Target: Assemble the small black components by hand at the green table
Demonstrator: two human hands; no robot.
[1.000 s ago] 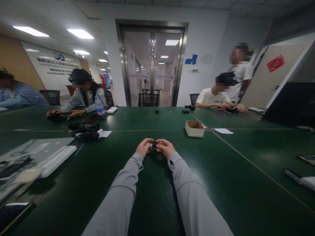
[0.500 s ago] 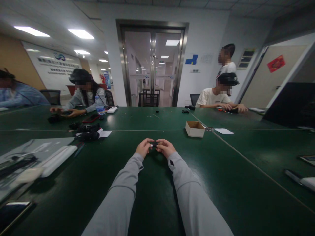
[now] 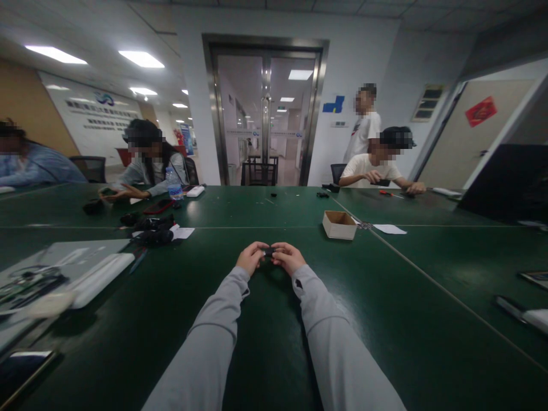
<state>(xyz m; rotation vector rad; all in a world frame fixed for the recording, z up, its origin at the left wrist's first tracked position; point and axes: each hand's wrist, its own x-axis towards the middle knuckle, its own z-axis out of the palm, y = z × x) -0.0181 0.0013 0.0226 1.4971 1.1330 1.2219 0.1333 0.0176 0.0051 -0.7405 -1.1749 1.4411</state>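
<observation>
Between my two hands is a small black object, too small and too covered by fingers to name its kind. My left hand pinches its left end, where a small pale spot shows. The right end is held by the fingertips of my right hand. Both hands are close together just above the green table, with the grey sleeves stretched forward. A small open cardboard box stands ahead and to the right of my right hand, apart from it.
Black gear, a water bottle and a grey board with cables lie to the left. White paper is at the right. A phone rests near left. Co-workers sit across the table.
My hands and the black object stay practically in place. Across the table, the seated person at right has lifted a dark object; the standing person has moved left. The left co-worker's hands have shifted.
</observation>
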